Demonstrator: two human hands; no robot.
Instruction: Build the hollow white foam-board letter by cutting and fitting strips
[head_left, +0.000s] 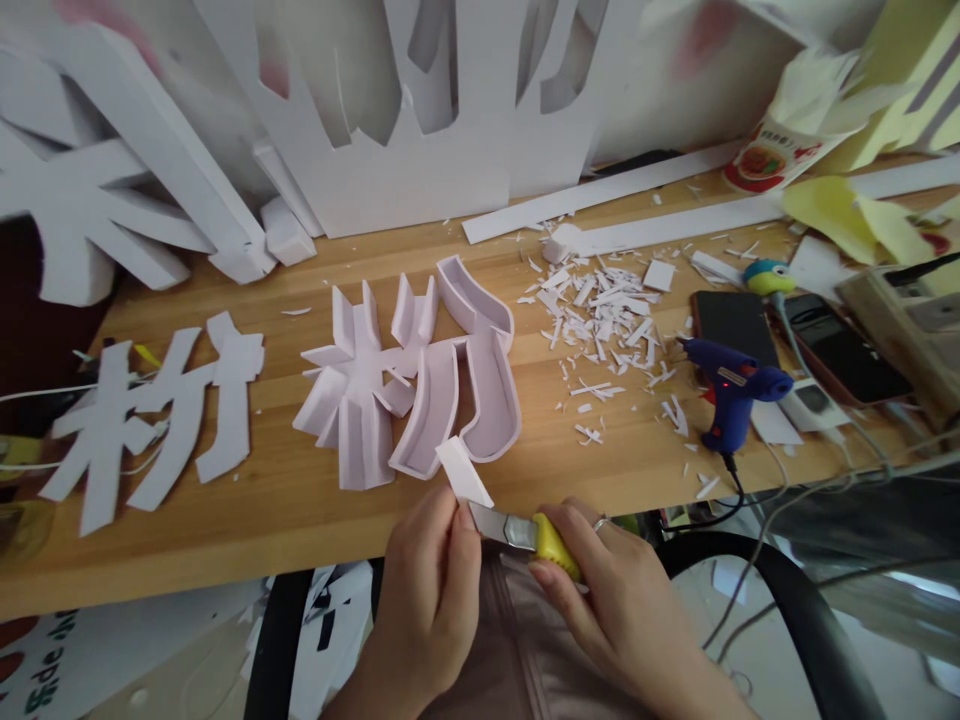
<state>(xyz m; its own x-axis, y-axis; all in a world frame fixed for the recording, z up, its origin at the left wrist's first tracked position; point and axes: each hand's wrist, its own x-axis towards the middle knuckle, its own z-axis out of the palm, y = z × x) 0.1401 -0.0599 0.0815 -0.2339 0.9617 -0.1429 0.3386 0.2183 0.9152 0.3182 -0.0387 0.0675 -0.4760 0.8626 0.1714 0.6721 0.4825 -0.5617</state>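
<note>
My left hand (431, 590) pinches a short white foam strip (465, 472) near the table's front edge. In my right hand (611, 590) is a yellow utility knife (553, 548), its blade pointing left and close to the strip's lower end; whether the blade touches it I cannot tell. Just beyond the hands lies a hollow white foam character (491, 400) with raised side walls. The upper end of the strip overlaps its lower edge in this view. A flat white cut-out character (180, 430) rests farther left on the table.
White offcuts (607, 315) are scattered right of the hollow character. Beyond them are a blue glue gun (727, 385) with its cord, two phones (847, 345) and a paper noodle cup (780, 145). Large foam letters (150, 170) and a cut-out sheet (420, 185) lean at the back.
</note>
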